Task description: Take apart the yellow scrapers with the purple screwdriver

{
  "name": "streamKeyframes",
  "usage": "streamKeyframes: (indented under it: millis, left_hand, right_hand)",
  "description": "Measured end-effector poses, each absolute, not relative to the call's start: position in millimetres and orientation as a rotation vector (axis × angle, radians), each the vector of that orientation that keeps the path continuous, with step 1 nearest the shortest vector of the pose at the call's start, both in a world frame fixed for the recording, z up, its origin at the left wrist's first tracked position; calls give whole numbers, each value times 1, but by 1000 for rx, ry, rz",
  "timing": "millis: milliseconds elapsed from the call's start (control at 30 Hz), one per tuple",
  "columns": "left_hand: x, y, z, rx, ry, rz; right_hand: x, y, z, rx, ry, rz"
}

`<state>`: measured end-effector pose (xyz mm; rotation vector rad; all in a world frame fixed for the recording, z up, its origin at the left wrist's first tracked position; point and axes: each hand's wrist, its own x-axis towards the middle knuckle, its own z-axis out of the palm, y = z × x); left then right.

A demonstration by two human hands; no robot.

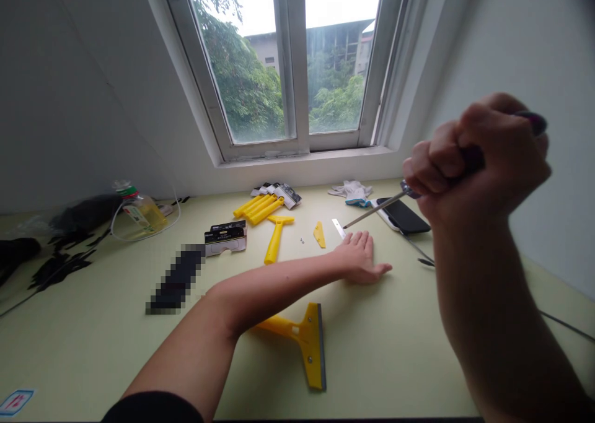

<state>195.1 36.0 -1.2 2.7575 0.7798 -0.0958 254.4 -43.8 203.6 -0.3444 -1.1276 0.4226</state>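
My right hand [483, 156] is raised at the right, its fingers wrapped round the dark handle of a screwdriver [383, 205]. The shaft slants down to the left, its tip appearing to meet a thin metal blade [338, 226] on the table. Palm down and fingers spread, my left hand [361, 259] lies flat at the near end of that blade. Left of the blade are a small yellow plate [319, 235] and some tiny screws [302, 241]. Further left lies a yellow scraper handle [276, 240]. A yellow scraper [312, 345] with its blade fitted rests partly under my left forearm.
Several yellow handles [260, 209] and packages lie by the window. Black boxes [225, 236] and a bottle [143, 212] stand to the left. A white glove [352, 189] and a black phone-like object [403, 215] lie at the back right, near a cable [418, 249].
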Motion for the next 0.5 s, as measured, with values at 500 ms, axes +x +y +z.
streamKeyframes:
  millis: [500]
  left_hand:
    - [199, 52, 15, 2831, 808, -19]
  right_hand:
    - [267, -44, 207, -403, -1047, 381]
